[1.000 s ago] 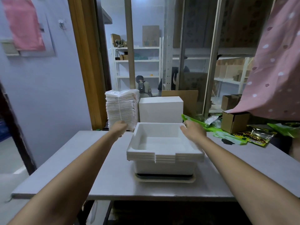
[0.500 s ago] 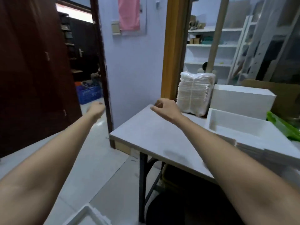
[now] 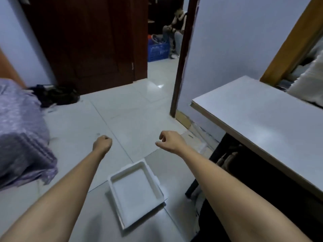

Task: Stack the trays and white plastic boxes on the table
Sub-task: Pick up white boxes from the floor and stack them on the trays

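dark wooden door, blue crate, purple cloth

White tray on floor

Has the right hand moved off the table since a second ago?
Yes. The right hand has left the tray stack and swung left past the table edge; it now hangs over the floor above the white tray.

Bare floor around tray; table rightward
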